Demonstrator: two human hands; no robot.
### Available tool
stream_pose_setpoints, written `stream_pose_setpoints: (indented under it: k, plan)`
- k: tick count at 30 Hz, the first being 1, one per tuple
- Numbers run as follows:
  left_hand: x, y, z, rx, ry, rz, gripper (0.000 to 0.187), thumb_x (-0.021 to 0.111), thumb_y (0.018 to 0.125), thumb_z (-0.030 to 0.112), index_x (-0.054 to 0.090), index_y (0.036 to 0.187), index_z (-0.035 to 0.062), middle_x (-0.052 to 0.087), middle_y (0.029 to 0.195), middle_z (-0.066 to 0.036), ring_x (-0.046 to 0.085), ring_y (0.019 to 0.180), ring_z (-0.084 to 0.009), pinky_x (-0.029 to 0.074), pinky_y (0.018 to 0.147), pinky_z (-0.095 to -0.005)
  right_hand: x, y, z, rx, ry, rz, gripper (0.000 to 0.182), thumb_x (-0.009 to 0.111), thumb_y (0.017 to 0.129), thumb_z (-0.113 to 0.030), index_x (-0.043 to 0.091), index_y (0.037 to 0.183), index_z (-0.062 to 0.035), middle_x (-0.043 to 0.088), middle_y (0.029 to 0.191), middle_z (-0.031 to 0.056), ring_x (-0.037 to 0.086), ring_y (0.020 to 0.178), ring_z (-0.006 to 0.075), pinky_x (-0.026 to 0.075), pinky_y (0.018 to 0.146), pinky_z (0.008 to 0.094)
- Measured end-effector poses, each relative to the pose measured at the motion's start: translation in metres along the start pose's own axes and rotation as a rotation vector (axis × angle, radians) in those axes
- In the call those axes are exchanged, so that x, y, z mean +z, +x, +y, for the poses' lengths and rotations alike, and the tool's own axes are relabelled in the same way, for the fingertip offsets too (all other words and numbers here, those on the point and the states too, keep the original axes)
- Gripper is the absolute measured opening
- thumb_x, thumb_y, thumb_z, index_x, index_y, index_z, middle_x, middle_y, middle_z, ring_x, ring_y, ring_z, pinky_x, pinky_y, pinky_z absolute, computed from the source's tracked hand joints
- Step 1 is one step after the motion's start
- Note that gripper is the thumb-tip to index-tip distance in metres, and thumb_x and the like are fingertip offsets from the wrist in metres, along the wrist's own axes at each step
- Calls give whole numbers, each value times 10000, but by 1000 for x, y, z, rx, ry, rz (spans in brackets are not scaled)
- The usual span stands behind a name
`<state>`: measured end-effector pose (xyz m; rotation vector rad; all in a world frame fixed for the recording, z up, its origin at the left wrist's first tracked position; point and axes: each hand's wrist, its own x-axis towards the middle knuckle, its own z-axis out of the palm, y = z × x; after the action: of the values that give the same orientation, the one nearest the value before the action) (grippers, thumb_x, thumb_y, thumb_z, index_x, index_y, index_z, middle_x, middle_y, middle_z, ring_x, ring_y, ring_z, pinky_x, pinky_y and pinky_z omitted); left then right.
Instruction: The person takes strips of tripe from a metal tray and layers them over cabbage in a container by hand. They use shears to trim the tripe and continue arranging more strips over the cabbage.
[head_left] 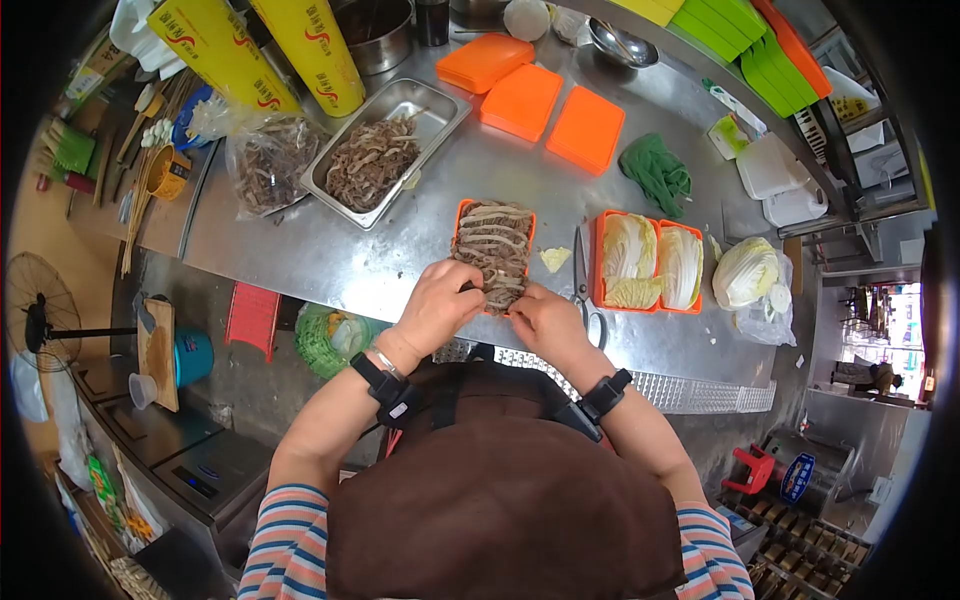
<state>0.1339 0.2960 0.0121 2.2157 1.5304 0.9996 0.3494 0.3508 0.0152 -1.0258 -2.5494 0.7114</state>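
An orange box on the steel table is filled with brownish strips laid in rows. My left hand is at the near left side of the box, its fingers curled onto the strips. At the near right corner my right hand pinches the edge of the strips; what lies between its fingers is too small to tell. Beyond the box to the left, a steel tray holds more loose strips. Scissors lie right of the box, beside a small yellow leaf piece.
Two orange boxes of cut cabbage stand right of the scissors, then a cabbage on plastic. Closed orange boxes and a green cloth lie farther back. A plastic bag of strips is left of the tray.
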Motion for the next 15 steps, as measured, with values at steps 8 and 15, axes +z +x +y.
stream_pose_setpoints:
  k: [8, 15]
  plan:
    - [-1, -11, -6, 101, 85, -90, 144, 753, 703, 131, 692, 829, 98, 589, 996, -37, 556, 985, -257, 445, 888, -396, -7, 0, -11, -148, 115, 30, 107, 696, 764, -87, 653, 862, -83, 595, 817, 81, 616, 749, 308, 511, 652, 404]
    - [-6, -15, 0, 57, 54, -110, 181, 757, 709, 132, 678, 869, 101, 576, 1025, -39, 548, 1004, -253, 440, 906, -393, -1, -3, -10, -128, -50, -20, 156, 710, 757, -134, 661, 885, -58, 599, 884, 85, 602, 852, 291, 496, 717, 399]
